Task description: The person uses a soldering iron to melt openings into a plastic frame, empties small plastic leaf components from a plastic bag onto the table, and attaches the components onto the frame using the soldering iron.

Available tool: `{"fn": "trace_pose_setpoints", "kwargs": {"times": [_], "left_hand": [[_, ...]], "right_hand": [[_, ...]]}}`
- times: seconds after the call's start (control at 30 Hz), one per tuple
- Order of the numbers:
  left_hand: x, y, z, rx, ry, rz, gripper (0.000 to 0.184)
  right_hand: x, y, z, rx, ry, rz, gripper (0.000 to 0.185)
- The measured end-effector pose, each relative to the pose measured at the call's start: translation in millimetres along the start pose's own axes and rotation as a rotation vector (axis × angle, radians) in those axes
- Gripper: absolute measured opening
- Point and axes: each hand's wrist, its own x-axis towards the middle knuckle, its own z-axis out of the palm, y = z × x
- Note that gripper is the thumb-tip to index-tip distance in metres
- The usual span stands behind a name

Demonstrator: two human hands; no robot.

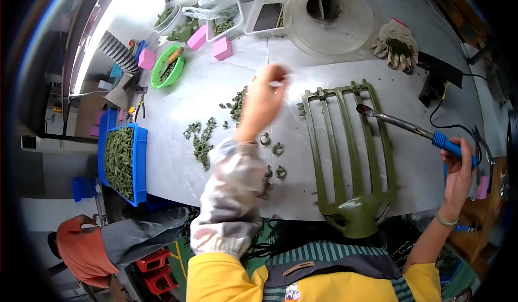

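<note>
My right hand (460, 164) is wrapped round the blue handle of a soldering iron (413, 130). Its dark, flattened tip hangs over a green frame (352, 140) with several long bars and a cup-shaped end (360, 215) towards me. Over the middle of the table is my left hand (263, 103), smeared by motion, its fingers curled together; what they hold, if anything, cannot be made out. Beneath and beside it lie loose piles of small green pieces (203, 150). Several small green rings (278, 148) rest between the piles and the frame.
A blue tray (141, 164) of green pieces stands at the left edge. A green bowl (181, 69), pink blocks (222, 49), a phone (268, 16), a large translucent round container (345, 37), gloves (396, 45) and a black stand (438, 78) line the back. A person (86, 248) is beyond the left.
</note>
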Motion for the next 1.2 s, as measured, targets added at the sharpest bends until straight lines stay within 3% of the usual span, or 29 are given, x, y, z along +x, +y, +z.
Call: {"fn": "trace_pose_setpoints", "kwargs": {"times": [0.1, 0.17, 0.27, 0.3, 0.4, 0.5, 0.6, 0.73, 0.77, 0.87, 0.9, 1.0, 1.07, 1.2], "left_hand": [[-39, -68, -95, 0.436, 0.01, -0.34, 0.019], [-60, -71, -133, 0.732, -0.007, -0.651, 0.032], [-89, -86, -147, 1.109, -0.016, -0.622, 0.039], [-95, -96, -146, 1.008, -0.006, -0.602, 0.043], [-109, -105, -136, 0.815, 0.034, -0.365, 0.03], [-108, -105, -142, 0.562, 0.016, -0.284, 0.027], [-102, -109, -154, 0.043, 0.168, -0.594, 0.03], [-91, -104, -149, 0.848, 0.159, -0.908, 0.033], [-95, -104, -141, 0.929, 0.172, -0.837, 0.037], [-104, -130, -133, 0.71, 0.261, -0.644, 0.032], [-108, -148, -134, 0.601, 0.3, -0.454, 0.027], [-95, -114, -121, 0.489, 0.331, -0.411, 0.015], [-71, -50, -88, -0.028, 0.3, -0.412, 0.012], [-47, 7, -20, -0.36, 0.007, -0.25, 0.02]], "right_hand": [[-4, -2, 3, 0.004, -0.018, 0.016, 0.03], [-7, -1, 5, 0.012, -0.02, 0.021, 0.03], [-9, -1, 11, 0.022, -0.023, 0.028, 0.03], [-10, -2, 13, 0.021, -0.023, 0.029, 0.03], [-13, -4, 17, 0.02, -0.03, 0.02, 0.03], [-17, -7, 18, 0.028, -0.033, 0.018, 0.03], [-18, -8, 18, 0.039, -0.032, 0.018, 0.03], [-19, -9, 16, 0.033, -0.03, 0.018, 0.03], [-19, -8, 18, 0.046, -0.034, 0.022, 0.029], [-21, -10, 15, 0.069, -0.028, 0.026, 0.029], [-21, -9, 17, 0.071, -0.029, 0.029, 0.029], [-24, -14, 27, 0.079, -0.073, 0.0, 0.029], [-25, -18, 26, 0.076, -0.087, -0.025, 0.029], [-23, -16, 34, 0.07, -0.113, -0.026, 0.03]]}}
